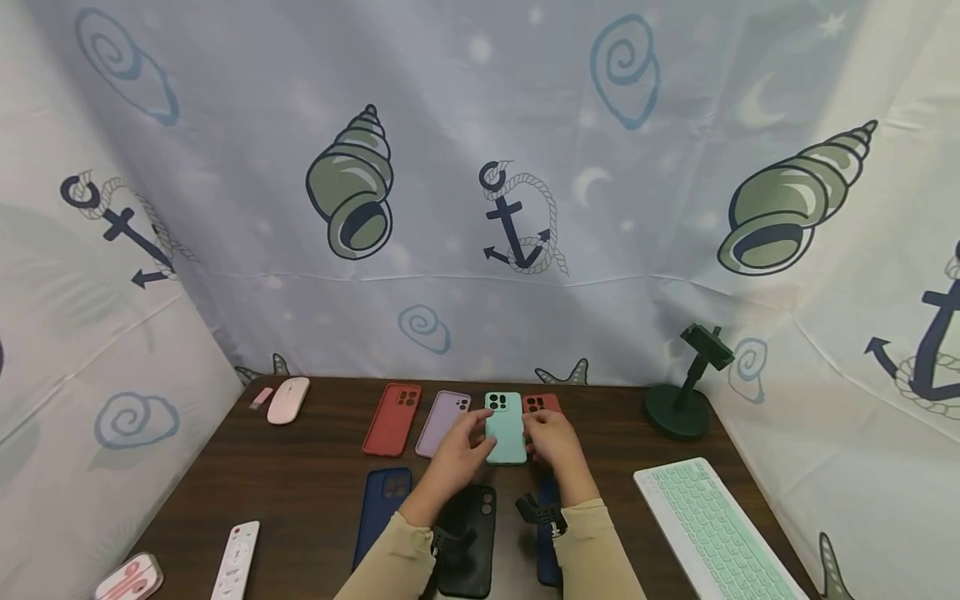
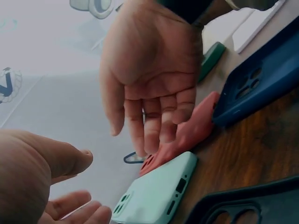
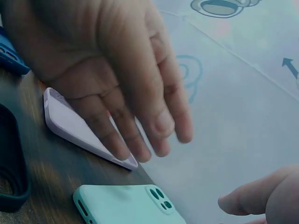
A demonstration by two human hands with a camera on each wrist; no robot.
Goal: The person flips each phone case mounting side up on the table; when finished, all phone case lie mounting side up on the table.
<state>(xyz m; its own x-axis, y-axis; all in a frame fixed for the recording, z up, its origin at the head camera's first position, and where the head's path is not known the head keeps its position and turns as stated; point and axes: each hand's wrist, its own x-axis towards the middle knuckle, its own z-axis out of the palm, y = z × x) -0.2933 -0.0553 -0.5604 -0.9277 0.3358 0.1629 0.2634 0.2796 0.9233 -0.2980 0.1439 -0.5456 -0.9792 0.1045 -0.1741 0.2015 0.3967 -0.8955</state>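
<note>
A mint green phone case (image 1: pixel 508 432) lies back up at the middle of the far side of the table, camera holes at its far end. On its left, my left hand (image 1: pixel 453 454) hovers with relaxed fingers, thumb close to the case edge. My right hand (image 1: pixel 553 440) hangs on its other side, partly covering a red phone case (image 1: pixel 541 402). In the left wrist view the right fingers droop loosely above the mint and red cases, holding nothing. The right wrist view shows the left hand near a lilac phone case (image 3: pixel 77 126), with nothing in its grasp.
Another red case (image 1: pixel 392 425) lies at the back left. Navy (image 1: pixel 377 512) and black (image 1: pixel 480 550) cases lie nearer, with another navy case (image 1: pixel 547 562) by the right forearm. A keyboard (image 1: pixel 705 525) and green stand (image 1: pixel 678 412) are right; a mouse (image 1: pixel 288 400) and remote (image 1: pixel 235 562) left.
</note>
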